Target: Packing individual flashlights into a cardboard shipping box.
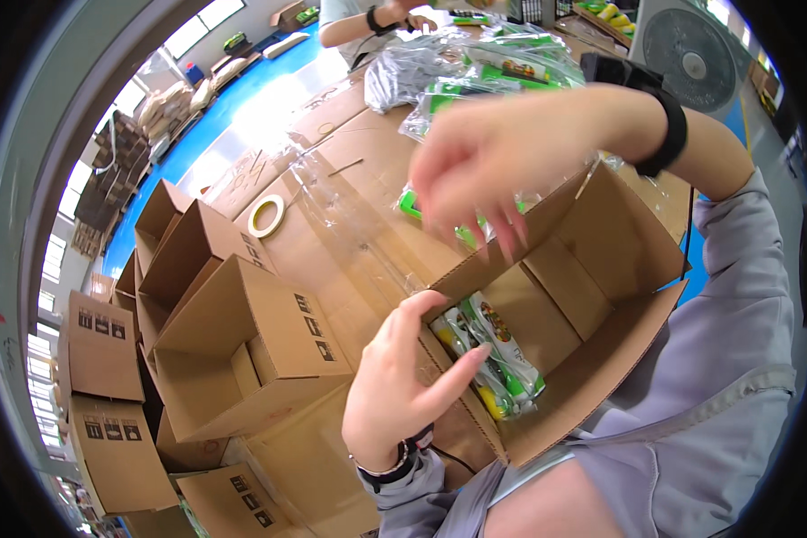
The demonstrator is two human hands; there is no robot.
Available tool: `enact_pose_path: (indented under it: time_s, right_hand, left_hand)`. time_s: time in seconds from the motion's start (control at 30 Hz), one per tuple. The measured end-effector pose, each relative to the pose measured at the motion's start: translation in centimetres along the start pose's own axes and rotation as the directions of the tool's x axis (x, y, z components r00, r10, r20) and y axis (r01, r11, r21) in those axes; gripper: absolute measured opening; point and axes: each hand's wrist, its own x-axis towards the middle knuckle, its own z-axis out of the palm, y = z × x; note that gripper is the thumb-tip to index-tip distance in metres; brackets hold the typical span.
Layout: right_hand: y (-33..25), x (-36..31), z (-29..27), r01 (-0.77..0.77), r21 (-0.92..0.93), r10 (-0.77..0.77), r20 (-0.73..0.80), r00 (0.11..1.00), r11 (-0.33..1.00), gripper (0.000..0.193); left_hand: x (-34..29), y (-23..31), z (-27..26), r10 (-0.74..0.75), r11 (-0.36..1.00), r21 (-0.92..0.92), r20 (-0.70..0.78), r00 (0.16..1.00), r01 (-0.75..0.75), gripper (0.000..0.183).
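Observation:
An open cardboard box (583, 345) sits in front of me, tilted in the view. Several slim green-and-white plastic packs (502, 354) lie side by side along its left inner wall. My left hand (390, 386) straddles that wall, with the thumb over the packs inside and the forefinger at the corner rim; its other fingers are hidden. Blurred by motion, my right hand (502, 166) hangs above the box's far wall. Its fingers droop apart, and nothing shows in them. Behind it lies a green pack (410, 204), and farther back is a pile of clear-wrapped green packs (511, 63).
Open cardboard boxes (251, 341) stand at the left, with more below them. A tape roll (266, 217) lies on the cardboard-covered table (359, 224). Across the table, another person's hand (412, 18) is near the pile. A large fan (690, 56) stands at the back right.

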Motion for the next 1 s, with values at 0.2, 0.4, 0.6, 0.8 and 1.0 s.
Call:
enact_pose_path:
  time_s: [0.2,0.4,0.6,0.8,1.0]
  right_hand:
    - [16.2,6.7,-6.4,-0.418,-0.720,0.409,-0.201,0.890,0.554,0.060]
    - [18.4,7.1,-4.4,-0.557,-0.473,0.581,-0.111,0.806,0.683,0.050]
    - [14.6,3.5,-7.1,-0.359,0.376,0.408,-0.058,0.911,0.854,0.036]
    - [8.6,-1.1,-6.5,0.258,0.527,-0.040,-0.390,0.920,0.810,0.027]
    - [6.2,-2.6,-1.4,0.400,0.587,-0.324,-0.236,0.916,0.704,0.023]
  left_hand:
    - [-0.2,1.6,0.7,-0.102,0.990,0.104,0.056,0.993,0.096,0.053]
    - [-0.9,1.5,0.4,-0.113,0.989,0.102,0.065,0.991,0.106,0.053]
    - [-0.9,1.6,0.6,-0.110,0.987,0.122,0.081,0.991,0.100,0.056]
    - [-0.7,0.8,0.5,0.179,0.974,0.169,-0.150,0.972,-0.153,0.074]
    - [1.1,-0.8,0.6,0.547,0.759,0.642,-0.535,0.644,-0.111,0.079]
